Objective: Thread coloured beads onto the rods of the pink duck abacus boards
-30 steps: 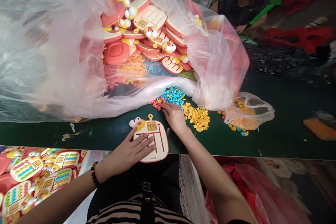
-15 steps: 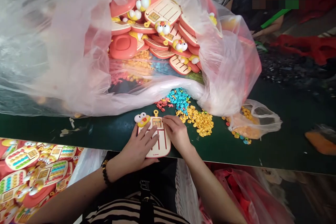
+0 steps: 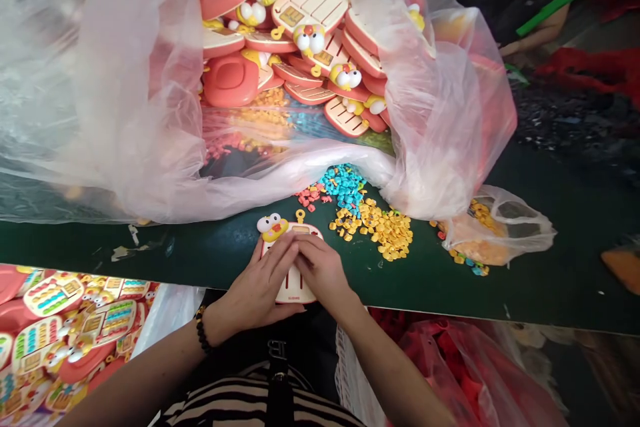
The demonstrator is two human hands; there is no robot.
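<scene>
A cream and red toy board (image 3: pixel 295 292) with a yellow, big-eyed duck head lies at the front edge of the dark green table. My left hand (image 3: pixel 255 280) grips its left side, fingers spread over the face and thumb at the lower edge. Over the board's upper middle, my right hand (image 3: pixel 323 270) has its fingers drawn together against my left fingertips; whatever they may hold is hidden. Just beyond lie loose blue pieces (image 3: pixel 344 185), red pieces (image 3: pixel 310 196) and yellow pieces (image 3: pixel 393 233).
A large clear plastic bag (image 3: pixel 125 173) full of similar boards spans the back. A small bag (image 3: pixel 520 227) of pieces lies right. Boards with coloured beads (image 3: pixel 55 293) fill the lower left. Another person's arm (image 3: pixel 543 33) shows at the upper right. Red material (image 3: pixel 450 360) is below the table edge.
My right hand has moved left from the board's upper right corner to its middle, meeting my left fingers. My left hand still holds the board. The view has shifted slightly.
</scene>
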